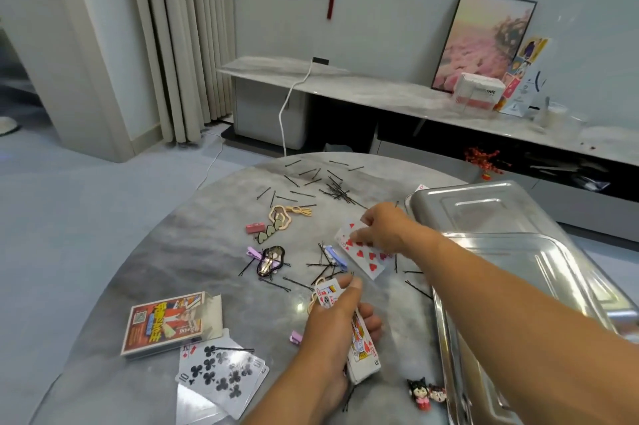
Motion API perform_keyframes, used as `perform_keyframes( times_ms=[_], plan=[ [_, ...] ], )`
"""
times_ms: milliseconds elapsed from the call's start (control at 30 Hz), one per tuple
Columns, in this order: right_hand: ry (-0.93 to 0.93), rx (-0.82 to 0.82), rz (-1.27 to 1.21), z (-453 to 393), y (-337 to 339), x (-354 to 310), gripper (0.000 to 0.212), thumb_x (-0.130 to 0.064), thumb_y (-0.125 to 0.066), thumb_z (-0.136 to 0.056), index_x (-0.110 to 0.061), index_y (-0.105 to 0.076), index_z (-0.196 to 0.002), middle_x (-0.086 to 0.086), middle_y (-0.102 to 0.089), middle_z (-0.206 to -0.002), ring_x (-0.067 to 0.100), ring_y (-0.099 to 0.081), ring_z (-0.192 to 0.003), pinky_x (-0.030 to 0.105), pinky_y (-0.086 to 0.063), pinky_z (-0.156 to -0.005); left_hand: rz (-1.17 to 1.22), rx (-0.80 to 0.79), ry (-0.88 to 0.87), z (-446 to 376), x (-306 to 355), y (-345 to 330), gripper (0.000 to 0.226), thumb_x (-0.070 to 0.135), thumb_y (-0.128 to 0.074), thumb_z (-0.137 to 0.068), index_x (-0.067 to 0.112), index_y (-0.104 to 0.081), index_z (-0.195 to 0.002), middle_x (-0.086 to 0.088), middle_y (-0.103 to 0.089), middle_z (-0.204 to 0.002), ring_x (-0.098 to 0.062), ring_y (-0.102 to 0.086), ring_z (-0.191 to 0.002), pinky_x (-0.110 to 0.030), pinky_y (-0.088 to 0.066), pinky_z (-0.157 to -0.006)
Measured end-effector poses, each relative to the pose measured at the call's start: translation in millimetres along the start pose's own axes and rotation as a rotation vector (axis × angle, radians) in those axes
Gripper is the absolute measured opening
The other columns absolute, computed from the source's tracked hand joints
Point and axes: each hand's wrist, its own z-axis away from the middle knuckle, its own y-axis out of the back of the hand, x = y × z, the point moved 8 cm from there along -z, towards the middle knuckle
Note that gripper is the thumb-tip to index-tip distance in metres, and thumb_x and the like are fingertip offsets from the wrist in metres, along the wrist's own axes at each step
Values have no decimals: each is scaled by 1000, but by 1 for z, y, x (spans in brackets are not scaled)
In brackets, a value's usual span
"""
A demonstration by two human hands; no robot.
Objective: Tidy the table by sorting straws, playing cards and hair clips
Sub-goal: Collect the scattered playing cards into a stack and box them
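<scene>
On the round grey table, the left hand grips a stack of playing cards with a queen on top. The right hand reaches across and pinches a heart card lying near a blue hair clip. Black bobby pins lie scattered farther back. A card box and a ten of clubs lie at the near left. Two metal trays sit on the right.
</scene>
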Motion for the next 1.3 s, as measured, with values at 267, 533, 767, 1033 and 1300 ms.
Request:
perform_keyframes(
  times_ms=[267,533,767,1033,1300],
  plan=[
    [22,-133,-722,129,-6,-17,30,-35,-52,-100,-10,-64,-88,6,-71,-77,15,-65,-68,24,-47,-66,38,-38,34,49,23,-9,50,45,-69,-75,7,-68,-108,-11,-74,-92,-24,-69,-74,-39,-54,-75],
    [49,97,-638,195,-43,-43,26,-19,-45,-100,-13,-69,-97,-2,-69,-78,12,-62,-66,17,-51,-62,65,102,66,105,26,22,15,6,-54,-95,2,-63,-106,-16,-71,-82,-25,-68,-71,-37,-54,-68],
    [100,-32,-206,176,-118,-68,31,-28,-70,-85,-20,-65,-114,-1,-61,-101,15,-56,-87,25,-41,-72,-300,300,-95,114,99,69,14,-2,-49,-93,11,-53,-91,-11,-57,-76,-15,-51,-58,-28,-44,-55],
    [99,106,-187,145,-139,-105,3,-26,-67,-85,-26,-67,-89,2,-68,-99,24,-65,-90,30,-49,-70,-622,378,41,95,109,120,11,5,-45,-96,4,-54,-90,-13,-59,-76,-18,-48,-56,-28,-40,-55],
    [22,124,60,135,-121,-88,16,-1,-49,-89,-10,-53,-76,13,-62,-99,33,-63,-93,30,-38,-66,-960,423,68,100,121,140,15,0,-39,-92,7,-47,-82,-15,-52,-77,-26,-53,-67,-26,-37,-57]
  ],
)
